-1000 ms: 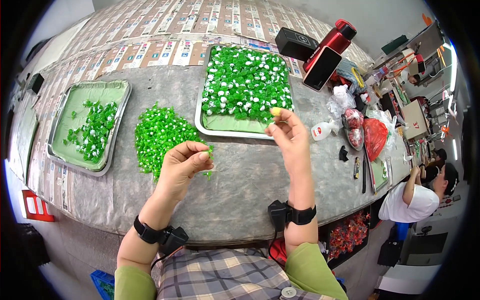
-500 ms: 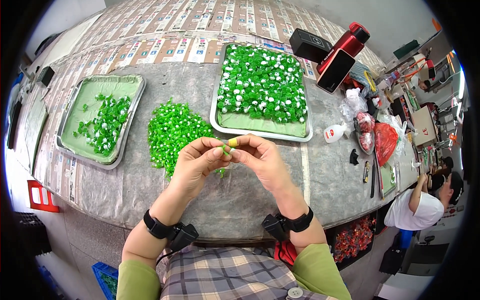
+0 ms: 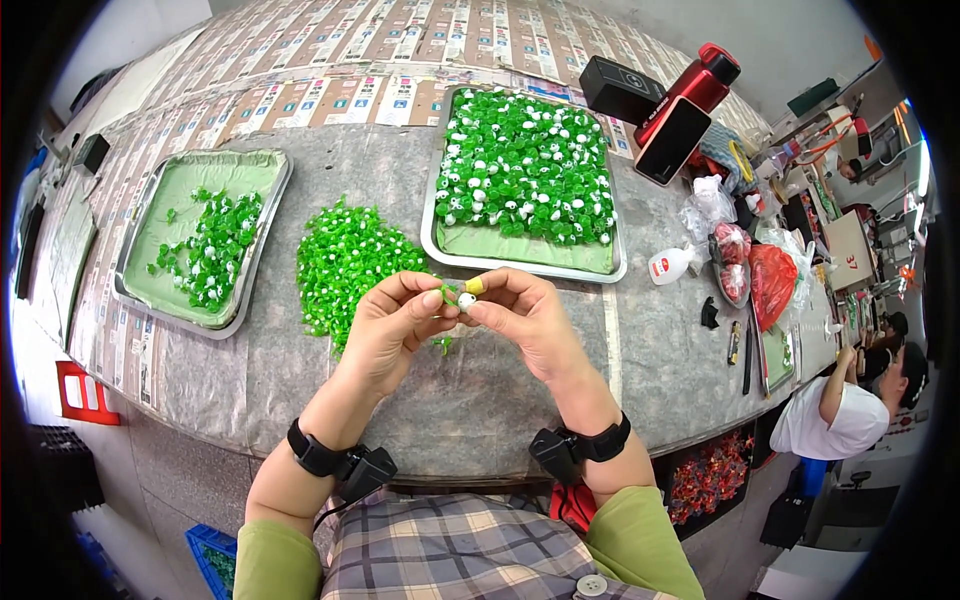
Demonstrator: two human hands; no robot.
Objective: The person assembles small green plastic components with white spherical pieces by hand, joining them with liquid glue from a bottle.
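My left hand pinches a small bright-green plastic piece between thumb and fingertips. Right against it, my right hand grips a small white ball with dark marks; yellow tape wraps one of its fingers. Both sets of fingertips nearly meet above the grey-covered table. A heap of green pieces, some with white showing, lies just beyond my left hand. Farther off, a metal tray is packed with green pieces bearing white balls. At the left, another tray carries a smaller cluster.
Back right, a black box, a red bottle and a phone stand together. A white bottle, a red plastic bag and pens lie at the right. A person in a white shirt sits beyond the right edge.
The white ball, mostly hidden earlier, now shows between my fingertips beside the green piece. My right fingers have shifted slightly; the trays and the heap look the same.
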